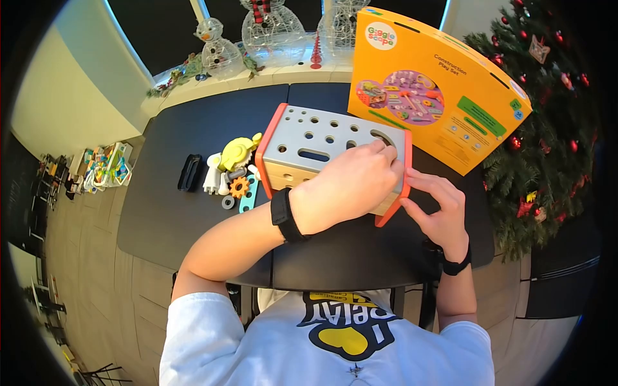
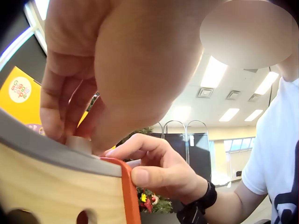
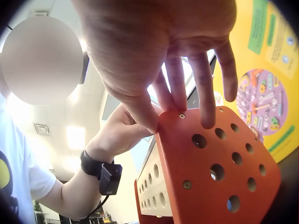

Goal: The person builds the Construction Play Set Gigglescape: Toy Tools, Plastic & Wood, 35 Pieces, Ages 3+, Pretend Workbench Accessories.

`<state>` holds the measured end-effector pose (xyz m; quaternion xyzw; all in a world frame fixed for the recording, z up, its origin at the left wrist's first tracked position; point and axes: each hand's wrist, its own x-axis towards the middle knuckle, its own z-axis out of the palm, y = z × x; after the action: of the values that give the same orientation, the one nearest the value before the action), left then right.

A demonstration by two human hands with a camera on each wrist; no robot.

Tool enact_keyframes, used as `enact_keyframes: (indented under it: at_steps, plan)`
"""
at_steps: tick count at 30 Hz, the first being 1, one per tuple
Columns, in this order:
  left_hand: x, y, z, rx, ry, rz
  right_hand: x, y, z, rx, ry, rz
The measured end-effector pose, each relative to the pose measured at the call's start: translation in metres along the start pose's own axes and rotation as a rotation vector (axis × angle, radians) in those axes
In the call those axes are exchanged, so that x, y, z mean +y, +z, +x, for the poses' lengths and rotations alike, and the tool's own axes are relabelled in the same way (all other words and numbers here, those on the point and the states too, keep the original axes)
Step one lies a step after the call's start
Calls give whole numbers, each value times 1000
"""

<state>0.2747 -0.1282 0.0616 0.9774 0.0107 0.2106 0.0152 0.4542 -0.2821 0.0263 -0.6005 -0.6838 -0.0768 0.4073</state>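
Observation:
A toy workbench box with a grey top [image 1: 296, 134], wooden sides and red end panels [image 3: 219, 163] stands on the table. My left hand [image 1: 351, 183] reaches over the top near its right end. In the left wrist view, the left fingertips pinch a small pale piece [image 2: 79, 143] at the grey surface; its lower part is hidden. My right hand [image 1: 441, 206] rests on the right red panel, thumb at its edge and fingers extended, some touching its upper part. The right wrist view shows the panel's round holes and screws beneath this hand [image 3: 173, 51].
Left of the box lie a yellow toy piece [image 1: 238, 153], an orange gear [image 1: 239, 187], a turquoise strip [image 1: 248, 195] and a black object [image 1: 189, 172]. A yellow carton [image 1: 450, 71] stands behind the box at the right, beside a decorated tree [image 1: 534, 148].

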Motion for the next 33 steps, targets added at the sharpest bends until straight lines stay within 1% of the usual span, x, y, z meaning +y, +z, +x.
enact_keyframes:
  at_steps: [5, 8, 11, 14, 16, 18, 20, 21, 24, 25, 27, 33]
  plan:
    - [-3, 0, -22, 93, -1, -89, 0, -1, -1, -8, 17, -2]
    - [-6, -4, -40, 84, -61, -152, 2, -1, 2, -11, 30, -13]
    - [-15, -9, -60, 166, -33, -139, 5, -4, 0, -24, 55, -20]
    - [-33, -25, -83, 295, -113, -54, 9, -6, 1, -19, 32, -44]
    - [-65, -38, -120, 402, -376, -88, 10, -7, 1, -24, 59, -30]
    - [-85, -50, -144, 403, -571, -130, 10, -9, 0, -30, 65, -32]
    - [-112, -47, -174, 272, -762, -32, 11, -9, -1, -38, 57, -26]
    - [-126, -43, -193, 176, -728, 83, 10, -9, -1, -39, 52, -25]
    - [-136, -34, -224, -54, -810, 152, 5, -13, 4, -82, -24, -34]
    - [-136, -30, -228, -104, -842, 167, 5, -13, 5, -95, -41, -44]
    - [-137, -26, -234, -136, -836, 168, 6, -14, 5, -121, -74, -68]
    - [-131, -27, -227, -169, -862, 149, 3, -11, 2, -141, -24, -63]
